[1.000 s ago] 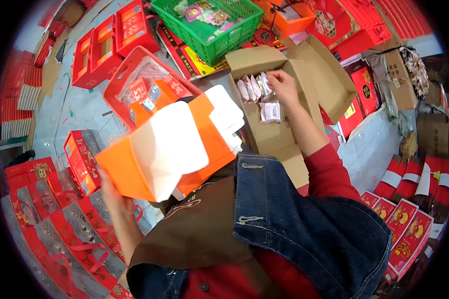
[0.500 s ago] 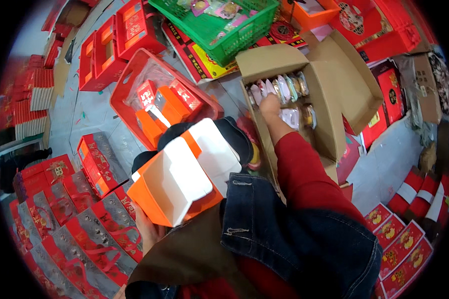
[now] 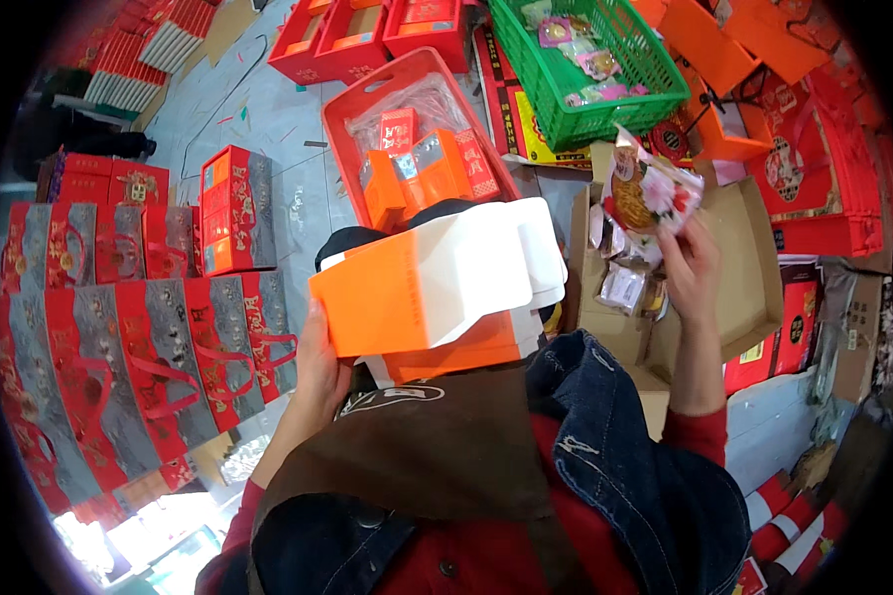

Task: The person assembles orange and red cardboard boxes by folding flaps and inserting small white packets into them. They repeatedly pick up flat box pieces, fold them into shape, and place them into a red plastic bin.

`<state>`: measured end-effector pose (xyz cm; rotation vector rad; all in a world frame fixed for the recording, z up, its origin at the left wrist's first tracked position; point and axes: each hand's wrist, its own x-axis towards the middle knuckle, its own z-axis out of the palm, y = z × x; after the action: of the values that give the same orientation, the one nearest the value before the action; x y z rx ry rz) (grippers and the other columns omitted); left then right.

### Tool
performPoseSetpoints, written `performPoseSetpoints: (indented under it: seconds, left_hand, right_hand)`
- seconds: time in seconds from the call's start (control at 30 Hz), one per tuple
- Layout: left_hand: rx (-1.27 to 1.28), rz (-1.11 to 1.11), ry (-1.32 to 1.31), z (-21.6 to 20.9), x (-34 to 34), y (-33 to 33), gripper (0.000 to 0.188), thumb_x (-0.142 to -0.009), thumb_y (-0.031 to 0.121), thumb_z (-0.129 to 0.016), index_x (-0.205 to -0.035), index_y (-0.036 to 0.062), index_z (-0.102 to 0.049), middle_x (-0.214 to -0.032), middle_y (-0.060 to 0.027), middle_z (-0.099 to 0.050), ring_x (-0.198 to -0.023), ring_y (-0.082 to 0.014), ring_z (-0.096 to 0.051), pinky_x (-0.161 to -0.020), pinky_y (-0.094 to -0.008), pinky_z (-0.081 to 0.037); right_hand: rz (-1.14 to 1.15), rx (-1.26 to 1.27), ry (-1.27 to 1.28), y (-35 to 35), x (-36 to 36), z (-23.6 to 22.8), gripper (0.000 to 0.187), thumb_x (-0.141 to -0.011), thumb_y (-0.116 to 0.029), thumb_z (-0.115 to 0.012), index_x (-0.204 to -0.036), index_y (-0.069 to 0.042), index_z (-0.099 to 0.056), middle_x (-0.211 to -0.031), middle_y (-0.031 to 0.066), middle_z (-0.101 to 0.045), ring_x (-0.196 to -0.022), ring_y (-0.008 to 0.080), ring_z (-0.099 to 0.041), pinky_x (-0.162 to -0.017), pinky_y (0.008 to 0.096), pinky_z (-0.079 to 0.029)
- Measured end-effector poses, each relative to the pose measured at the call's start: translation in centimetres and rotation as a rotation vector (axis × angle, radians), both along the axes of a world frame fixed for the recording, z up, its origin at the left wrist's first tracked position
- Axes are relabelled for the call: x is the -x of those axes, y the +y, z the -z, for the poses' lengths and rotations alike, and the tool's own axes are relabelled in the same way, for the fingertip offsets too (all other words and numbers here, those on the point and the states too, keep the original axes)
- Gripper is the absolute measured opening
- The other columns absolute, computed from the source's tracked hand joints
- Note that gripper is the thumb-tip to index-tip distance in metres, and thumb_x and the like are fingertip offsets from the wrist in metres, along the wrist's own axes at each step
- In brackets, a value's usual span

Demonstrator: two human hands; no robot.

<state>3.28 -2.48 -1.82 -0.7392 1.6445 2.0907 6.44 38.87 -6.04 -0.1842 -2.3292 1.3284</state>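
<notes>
One wrapped pastry [image 3: 633, 193] sits pinched tight in the right hand [image 3: 693, 260], cardboard box [image 3: 739, 273] beneath it, seemingly mid-pick, while the left hand [image 3: 319, 362], half curled, grips the orange carton [image 3: 372, 302] to its right, the next move calling for steadiness

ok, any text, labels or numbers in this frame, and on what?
Locations only, wording not copied:
Orange box in left hand: small print, too faint to read.
Flowered packet in right hand: too small to read.
Brown apron: white marking, too partial to read.
Red-and-grey bags: large characters.
</notes>
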Motion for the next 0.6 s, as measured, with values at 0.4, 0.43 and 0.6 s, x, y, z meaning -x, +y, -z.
performPoseSetpoints:
  seconds: [0.4,0.43,0.6]
  left_hand:
    - [0.232,0.013,0.198,0.6,-3.6,-5.1,0.034,-0.099,0.035,-0.031,-0.107,0.0043,-0.046,-0.081,-0.0055,-0.056,-0.063,-0.0119,-0.056,-0.045,-0.0248,-0.047]
    - [0.261,0.054,0.258,1.2,-3.7,-5.5,0.033,-0.099,0.033,-0.032,-0.106,0.0041,-0.045,-0.080,-0.0052,-0.055,-0.061,-0.0114,-0.055,-0.045,-0.0248,-0.047]
    - [0.302,0.084,0.346,1.4,-3.9,-6.5,0.032,-0.100,0.032,-0.032,-0.105,0.0030,-0.044,-0.076,-0.0048,-0.053,-0.054,-0.0095,-0.051,-0.042,-0.0235,-0.043]
  right_hand:
    - [-0.837,-0.996,0.252,-15.6,-1.9,-10.1,0.018,-0.067,-0.015,-0.058,-0.076,0.000,-0.063,-0.120,0.0118,-0.054,-0.107,0.0259,-0.052,-0.091,0.0447,-0.044]
    - [-0.865,-1.033,0.264,-16.1,-1.4,-10.1,0.017,-0.066,-0.015,-0.058,-0.075,-0.001,-0.063,-0.117,0.0095,-0.055,-0.101,0.0230,-0.052,-0.085,0.0413,-0.047]
    - [-0.859,-0.953,0.244,-18.5,0.2,-8.1,0.010,-0.063,-0.013,-0.059,-0.071,-0.005,-0.060,-0.111,0.0041,-0.057,-0.089,0.0202,-0.052,-0.070,0.0332,-0.043]
